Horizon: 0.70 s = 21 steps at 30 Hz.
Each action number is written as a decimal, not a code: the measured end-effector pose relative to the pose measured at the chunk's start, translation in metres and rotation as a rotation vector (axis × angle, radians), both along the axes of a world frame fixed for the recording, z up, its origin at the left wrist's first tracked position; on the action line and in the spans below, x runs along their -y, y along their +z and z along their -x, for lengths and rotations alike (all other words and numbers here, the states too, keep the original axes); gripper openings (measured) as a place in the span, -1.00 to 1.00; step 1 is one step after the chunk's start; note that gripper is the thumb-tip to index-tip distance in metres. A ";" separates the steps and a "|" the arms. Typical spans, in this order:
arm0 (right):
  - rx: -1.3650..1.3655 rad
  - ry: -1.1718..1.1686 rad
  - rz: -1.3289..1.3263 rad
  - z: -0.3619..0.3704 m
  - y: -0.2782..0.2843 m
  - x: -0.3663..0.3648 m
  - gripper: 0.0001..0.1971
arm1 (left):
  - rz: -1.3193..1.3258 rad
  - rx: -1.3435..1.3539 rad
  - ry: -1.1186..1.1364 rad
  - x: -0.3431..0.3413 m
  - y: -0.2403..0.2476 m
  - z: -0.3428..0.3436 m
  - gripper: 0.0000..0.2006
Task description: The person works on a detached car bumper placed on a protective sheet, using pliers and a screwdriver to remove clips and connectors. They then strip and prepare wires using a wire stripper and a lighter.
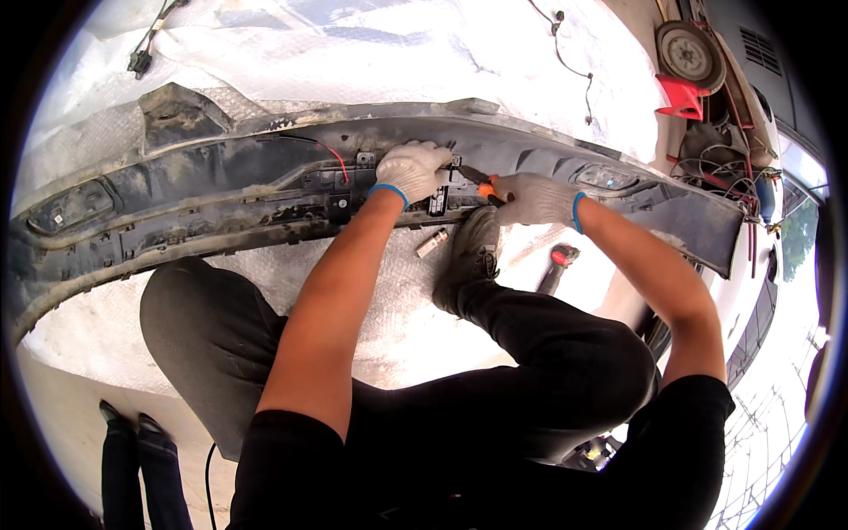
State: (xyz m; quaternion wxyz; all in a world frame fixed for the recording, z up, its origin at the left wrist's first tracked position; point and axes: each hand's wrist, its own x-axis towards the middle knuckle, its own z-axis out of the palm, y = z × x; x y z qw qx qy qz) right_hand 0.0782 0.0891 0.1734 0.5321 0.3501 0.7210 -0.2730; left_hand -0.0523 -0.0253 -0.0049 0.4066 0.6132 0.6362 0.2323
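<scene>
Right grip: mine's wrapped round the orange-handled tool, over the bumper!
Left grip: gloved, on the bumper; pinching anything, I can't tell.
Bumper: stretched across the white sheet.
Marked strip: white on black, unreadably small.

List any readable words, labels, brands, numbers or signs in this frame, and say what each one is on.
No text here is clear enough to quote.
Black-and-white patch against the dark curved panel, beside the left hand: marks too small to read.
Small pale cylinder on the white sheet: markings too small and blurred to read.
</scene>
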 end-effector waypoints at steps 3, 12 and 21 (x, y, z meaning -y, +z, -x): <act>-0.040 -0.656 0.156 -0.012 -0.001 0.008 -0.68 | 0.027 0.010 0.002 -0.002 0.002 0.001 -0.67; -0.130 -1.368 0.365 -0.039 -0.026 0.009 -0.60 | 0.036 -0.005 -0.012 -0.004 0.006 0.001 -0.69; -0.157 -1.439 0.409 -0.038 -0.026 0.010 -0.54 | 0.055 -0.001 -0.017 -0.004 0.006 0.003 -0.69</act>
